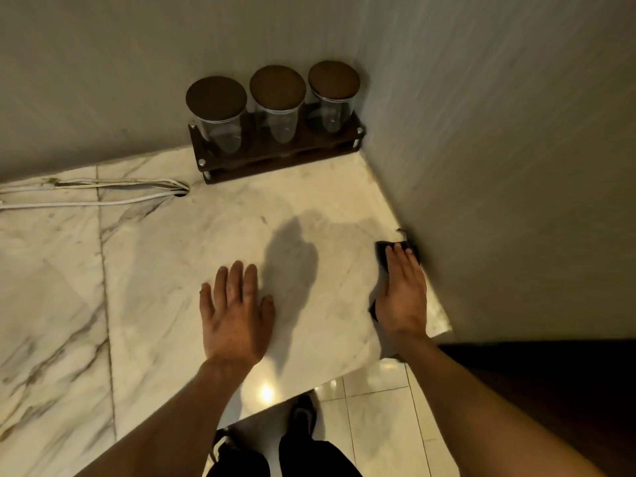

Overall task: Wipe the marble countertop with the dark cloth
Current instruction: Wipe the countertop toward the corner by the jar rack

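The white marble countertop [165, 270] with grey veins fills the left and middle of the head view. My right hand [403, 294] lies flat on the dark cloth [382, 252], pressing it onto the marble right beside the right wall. Most of the cloth is hidden under the palm; a dark corner shows past the fingertips and a grey fold by the wrist. My left hand [235, 313] rests flat on the bare marble, fingers spread, holding nothing, about two hand-widths left of the cloth.
A dark wooden rack [275, 160] with three lidded glass jars [277, 101] stands in the far corner. White cables [93, 192] lie along the back wall at left. The right wall [516, 184] borders the counter. The counter's front edge [285, 395] drops to a tiled floor.
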A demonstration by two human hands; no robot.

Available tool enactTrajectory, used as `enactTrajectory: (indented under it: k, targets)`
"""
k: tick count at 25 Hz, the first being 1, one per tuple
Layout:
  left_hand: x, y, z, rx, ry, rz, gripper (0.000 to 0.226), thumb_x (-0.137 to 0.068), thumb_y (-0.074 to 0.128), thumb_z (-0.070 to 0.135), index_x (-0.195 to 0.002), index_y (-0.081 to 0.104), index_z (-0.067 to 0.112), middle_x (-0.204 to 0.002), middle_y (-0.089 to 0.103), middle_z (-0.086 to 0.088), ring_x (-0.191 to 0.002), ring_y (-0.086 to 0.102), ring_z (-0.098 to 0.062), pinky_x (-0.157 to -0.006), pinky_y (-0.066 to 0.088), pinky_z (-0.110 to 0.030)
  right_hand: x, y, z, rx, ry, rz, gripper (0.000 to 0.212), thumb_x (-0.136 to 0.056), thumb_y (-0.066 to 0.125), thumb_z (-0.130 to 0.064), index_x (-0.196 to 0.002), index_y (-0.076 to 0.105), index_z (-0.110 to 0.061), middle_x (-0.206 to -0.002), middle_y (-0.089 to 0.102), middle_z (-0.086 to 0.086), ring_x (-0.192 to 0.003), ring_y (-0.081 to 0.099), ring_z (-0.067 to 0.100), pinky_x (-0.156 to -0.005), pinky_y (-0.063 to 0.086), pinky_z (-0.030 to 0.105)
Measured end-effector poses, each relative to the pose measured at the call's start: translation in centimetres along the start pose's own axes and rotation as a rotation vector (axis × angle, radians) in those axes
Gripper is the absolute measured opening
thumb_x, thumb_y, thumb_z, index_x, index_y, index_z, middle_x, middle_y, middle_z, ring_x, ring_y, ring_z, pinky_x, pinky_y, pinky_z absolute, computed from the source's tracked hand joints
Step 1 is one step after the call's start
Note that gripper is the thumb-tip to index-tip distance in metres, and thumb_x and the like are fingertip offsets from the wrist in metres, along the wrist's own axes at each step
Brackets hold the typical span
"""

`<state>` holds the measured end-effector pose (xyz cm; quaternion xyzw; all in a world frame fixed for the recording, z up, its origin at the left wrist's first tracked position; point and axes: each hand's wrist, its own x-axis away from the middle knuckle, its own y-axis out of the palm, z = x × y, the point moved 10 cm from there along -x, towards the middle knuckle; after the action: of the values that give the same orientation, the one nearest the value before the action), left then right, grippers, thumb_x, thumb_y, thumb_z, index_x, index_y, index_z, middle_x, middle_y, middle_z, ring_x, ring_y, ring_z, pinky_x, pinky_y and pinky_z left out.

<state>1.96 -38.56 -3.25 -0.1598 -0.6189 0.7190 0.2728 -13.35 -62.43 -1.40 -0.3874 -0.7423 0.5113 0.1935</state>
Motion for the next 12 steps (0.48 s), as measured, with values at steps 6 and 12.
enactTrajectory:
  k: [6, 12]
  targets:
    - [0.1, -0.4, -0.3, 0.037, 0.037, -0.071, 0.063, -0.096, 0.015, 0.048, -0.151, 0.017, 0.017, -0.16, 0.012, -0.008, -0.147, 0.002, -0.028, -0.118, 0.003, -0.046, 3.9, -1.8, 2.1, -0.031, 0.042, -0.011, 0.047, -0.09, 0.055, -0.002, -0.137, 0.049, -0.009, -0.144, 0.047, 0.01, -0.138, 0.034, 0.026, -0.114, 0.02, 0.036]
    - [3.5, -1.6, -1.7, 0.094, 0.019, -0.07, 0.061, -0.094, 0.025, 0.044, -0.145, 0.032, 0.011, -0.153, 0.029, -0.016, -0.141, 0.024, -0.035, -0.114, 0.023, -0.051, 6.9, -3.2, 3.6, -0.078, 0.017, -0.079, 0.059, -0.08, 0.056, 0.012, -0.135, 0.05, -0.006, -0.142, 0.049, 0.012, -0.138, 0.033, 0.028, -0.113, 0.022, 0.038]
